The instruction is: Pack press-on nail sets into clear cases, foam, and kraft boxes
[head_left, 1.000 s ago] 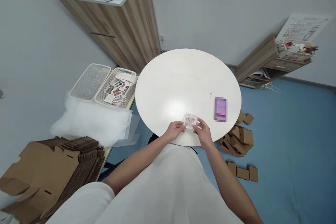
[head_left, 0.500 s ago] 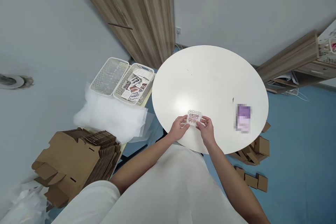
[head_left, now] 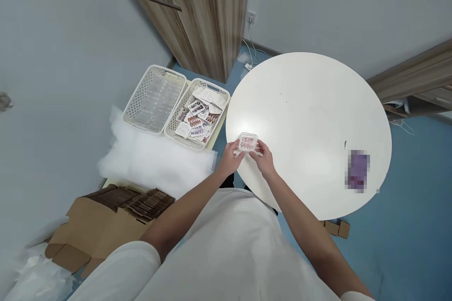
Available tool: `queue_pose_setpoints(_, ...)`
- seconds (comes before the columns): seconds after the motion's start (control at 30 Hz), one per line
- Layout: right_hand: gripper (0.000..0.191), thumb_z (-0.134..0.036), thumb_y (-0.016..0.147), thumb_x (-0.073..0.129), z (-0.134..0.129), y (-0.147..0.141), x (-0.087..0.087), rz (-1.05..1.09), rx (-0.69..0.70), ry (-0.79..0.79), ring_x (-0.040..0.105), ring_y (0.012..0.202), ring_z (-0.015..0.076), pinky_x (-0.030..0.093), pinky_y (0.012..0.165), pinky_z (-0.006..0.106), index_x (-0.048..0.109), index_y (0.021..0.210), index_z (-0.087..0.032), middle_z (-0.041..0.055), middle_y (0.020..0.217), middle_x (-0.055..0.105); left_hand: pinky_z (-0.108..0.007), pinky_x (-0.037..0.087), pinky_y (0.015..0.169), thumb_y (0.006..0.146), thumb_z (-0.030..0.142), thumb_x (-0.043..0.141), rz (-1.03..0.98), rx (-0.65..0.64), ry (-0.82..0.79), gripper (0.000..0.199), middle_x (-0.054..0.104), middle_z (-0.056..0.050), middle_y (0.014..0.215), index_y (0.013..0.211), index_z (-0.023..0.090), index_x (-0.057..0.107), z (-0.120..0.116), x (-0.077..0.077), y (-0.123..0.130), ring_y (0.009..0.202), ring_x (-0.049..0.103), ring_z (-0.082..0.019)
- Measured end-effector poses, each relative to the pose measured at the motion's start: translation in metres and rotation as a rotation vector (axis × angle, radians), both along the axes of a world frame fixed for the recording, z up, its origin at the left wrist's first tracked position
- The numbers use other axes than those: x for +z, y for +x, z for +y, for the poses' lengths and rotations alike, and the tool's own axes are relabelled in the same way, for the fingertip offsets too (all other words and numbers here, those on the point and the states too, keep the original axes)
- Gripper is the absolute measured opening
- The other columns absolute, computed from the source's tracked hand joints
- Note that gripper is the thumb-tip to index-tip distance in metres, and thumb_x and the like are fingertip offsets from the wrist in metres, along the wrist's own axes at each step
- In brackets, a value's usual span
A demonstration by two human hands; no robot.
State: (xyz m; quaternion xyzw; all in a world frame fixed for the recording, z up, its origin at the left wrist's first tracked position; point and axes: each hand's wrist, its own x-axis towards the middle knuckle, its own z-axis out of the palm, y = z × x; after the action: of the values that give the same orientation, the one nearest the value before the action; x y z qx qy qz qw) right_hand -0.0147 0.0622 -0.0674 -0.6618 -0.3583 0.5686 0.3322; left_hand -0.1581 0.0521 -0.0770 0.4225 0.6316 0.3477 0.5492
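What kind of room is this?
Perhaps a small packing room: there's a stack of brown cardboard, a basket of patterned cards and a pile of white sheets.

A: what's the fit here?
B: white top [head_left: 226, 244], soft creases [head_left: 256, 244] down the front, short left sleeve [head_left: 125, 263], edge of a white right sleeve [head_left: 356, 296] too
A: and the arms?
B: bare forearms [head_left: 192, 209], bare left hand [head_left: 229, 157], bare right hand [head_left: 263, 158]
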Motion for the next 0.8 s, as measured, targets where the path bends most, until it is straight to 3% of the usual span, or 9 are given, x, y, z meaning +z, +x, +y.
queue_pose_setpoints(0.17, 0.069, -0.030, 0.061, 0.065, 0.022, -0.020, -0.008, -0.036, 0.069, -0.010, 0.047, 0.099, 0.0193, 0.045, 0.080, 0.034, 0.041, 0.125, -0.023, 0.0066, 0.120, 0.044, -0.030, 0.042, 0.083, 0.075, 0.026, 0.056, 0.093, -0.056, -0.017, 0.053, 0.040, -0.008, 0.114, 0.126, 0.023, 0.042, 0.029, -0.012, -0.021, 0.102, 0.045, -0.018)
queue_pose_setpoints(0.37, 0.068, -0.032, 0.062, 0.063, 0.040, -0.030, -0.018, -0.127, 0.090, -0.018, 0.047, 0.098, 0.0203, 0.045, 0.079, 0.035, 0.040, 0.125, -0.023, 0.0074, 0.122, 0.043, -0.030, 0.044, 0.079, 0.075, 0.028, 0.054, 0.166, -0.147, -0.008, 0.053, 0.039, -0.010, 0.113, 0.125, 0.020, 0.041, 0.047, -0.027, -0.029, 0.100, 0.047, -0.019)
queue_pose_setpoints(0.63, 0.045, -0.033, 0.066, 0.060, 0.052, -0.036, -0.023, -0.173, 0.186, 0.107, 0.046, 0.088, 0.0177, 0.045, 0.073, 0.032, 0.052, 0.108, -0.021, 0.0046, 0.102, 0.054, -0.037, 0.039, 0.088, 0.074, 0.024, 0.054, 0.222, -0.179, 0.053, 0.063, 0.036, -0.011, 0.117, 0.132, 0.020, 0.030, 0.055, -0.040, -0.026, 0.111, 0.041, -0.023)
queue_pose_setpoints(0.8, 0.058, -0.038, 0.063, 0.063, 0.046, -0.036, -0.035, -0.224, 0.171, 0.100, 0.044, 0.096, 0.0204, 0.045, 0.074, 0.032, 0.046, 0.116, -0.023, 0.0053, 0.106, 0.049, -0.038, 0.037, 0.092, 0.072, 0.019, 0.053, 0.220, -0.179, 0.091, 0.066, 0.035, -0.010, 0.118, 0.133, 0.020, 0.028, 0.051, -0.043, -0.024, 0.115, 0.037, -0.023)
